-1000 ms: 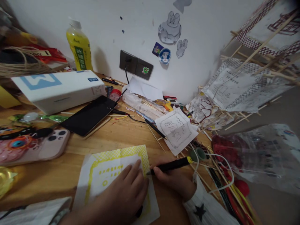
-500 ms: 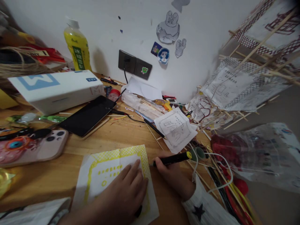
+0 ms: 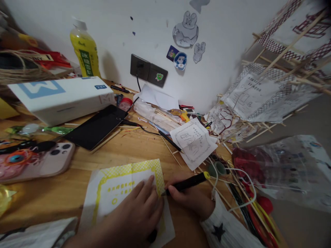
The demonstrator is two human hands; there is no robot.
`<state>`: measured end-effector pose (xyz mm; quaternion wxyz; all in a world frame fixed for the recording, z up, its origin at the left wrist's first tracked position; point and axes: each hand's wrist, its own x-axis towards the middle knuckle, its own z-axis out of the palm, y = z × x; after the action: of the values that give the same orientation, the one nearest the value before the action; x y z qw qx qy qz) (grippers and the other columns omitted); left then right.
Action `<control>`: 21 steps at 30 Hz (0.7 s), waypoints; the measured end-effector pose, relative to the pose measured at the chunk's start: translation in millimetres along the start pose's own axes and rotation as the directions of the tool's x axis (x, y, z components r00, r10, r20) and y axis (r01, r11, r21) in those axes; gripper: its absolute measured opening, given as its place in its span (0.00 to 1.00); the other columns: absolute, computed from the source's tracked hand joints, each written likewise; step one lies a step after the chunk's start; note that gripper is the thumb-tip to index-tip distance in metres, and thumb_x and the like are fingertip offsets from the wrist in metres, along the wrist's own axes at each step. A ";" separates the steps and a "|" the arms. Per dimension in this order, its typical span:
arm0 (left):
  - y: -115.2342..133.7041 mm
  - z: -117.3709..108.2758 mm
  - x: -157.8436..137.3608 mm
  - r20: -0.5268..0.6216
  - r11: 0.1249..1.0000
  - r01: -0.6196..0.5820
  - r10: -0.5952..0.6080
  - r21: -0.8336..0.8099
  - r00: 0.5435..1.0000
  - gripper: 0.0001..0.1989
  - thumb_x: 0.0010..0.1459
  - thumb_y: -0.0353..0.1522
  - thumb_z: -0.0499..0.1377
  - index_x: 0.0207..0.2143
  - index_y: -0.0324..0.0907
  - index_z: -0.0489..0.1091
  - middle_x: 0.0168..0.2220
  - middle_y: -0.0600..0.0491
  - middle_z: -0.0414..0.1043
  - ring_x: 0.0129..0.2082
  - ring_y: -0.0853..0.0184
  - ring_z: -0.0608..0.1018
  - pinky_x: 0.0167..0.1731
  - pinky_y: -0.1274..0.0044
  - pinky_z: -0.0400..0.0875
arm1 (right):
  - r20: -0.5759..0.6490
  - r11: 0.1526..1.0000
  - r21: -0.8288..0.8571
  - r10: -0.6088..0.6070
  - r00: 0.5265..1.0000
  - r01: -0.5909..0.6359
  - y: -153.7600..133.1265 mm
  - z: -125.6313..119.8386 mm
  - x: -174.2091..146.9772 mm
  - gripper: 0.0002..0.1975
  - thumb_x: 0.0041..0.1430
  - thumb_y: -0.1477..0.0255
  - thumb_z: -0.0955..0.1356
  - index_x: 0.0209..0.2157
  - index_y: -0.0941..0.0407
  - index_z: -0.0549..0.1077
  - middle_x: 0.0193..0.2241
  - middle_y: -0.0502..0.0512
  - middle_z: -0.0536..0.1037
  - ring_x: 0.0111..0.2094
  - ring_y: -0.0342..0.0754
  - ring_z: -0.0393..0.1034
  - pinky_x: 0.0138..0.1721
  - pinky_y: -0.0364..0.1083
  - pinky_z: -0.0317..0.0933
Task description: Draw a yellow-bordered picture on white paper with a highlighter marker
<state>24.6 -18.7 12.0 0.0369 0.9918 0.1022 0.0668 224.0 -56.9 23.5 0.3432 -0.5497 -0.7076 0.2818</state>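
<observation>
A white sheet of paper [image 3: 89,193] lies on the wooden table, with a yellow crosshatched border, yellow characters and a small yellow circle. My left hand [image 3: 137,210] rests flat on it, fingers stretched towards the top right, covering its lower middle. A small dark object [image 3: 152,236] sticks out beside the left palm; most of it is hidden. My right hand [image 3: 188,196] is closed around a black marker [image 3: 187,182] with a yellow end. The marker's tip is at the sheet's right border, close to the left fingers.
Behind lie a drawn sheet [image 3: 193,143], a black tablet [image 3: 97,127], a white box [image 3: 64,100] and a yellow glue gun [image 3: 181,114]. A phone [image 3: 57,158] is at left, a drink bottle [image 3: 85,51] further back. Sticks and a white cable [image 3: 248,175] crowd the right, below a stick frame [image 3: 284,69].
My right hand has moved the marker down and left, bringing its tip from beside the sheet to the right border. My left hand stays almost in place.
</observation>
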 end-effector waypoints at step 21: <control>1.2 -5.8 0.4 0.168 0.990 0.053 -0.030 -0.132 0.985 0.31 0.55 0.45 0.62 0.56 0.37 0.67 0.55 0.32 0.66 0.58 0.39 0.65 0.53 0.52 0.62 | -0.278 0.979 -0.111 0.137 0.951 -0.173 12.1 6.1 -2.5 0.09 0.55 0.71 0.63 0.22 0.53 0.67 0.21 0.49 0.72 0.25 0.46 0.68 0.28 0.44 0.65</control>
<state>24.5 -19.5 17.9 0.1143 0.9868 0.1147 -0.0098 226.6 -56.6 10.0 0.3751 -0.6584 -0.6264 0.1829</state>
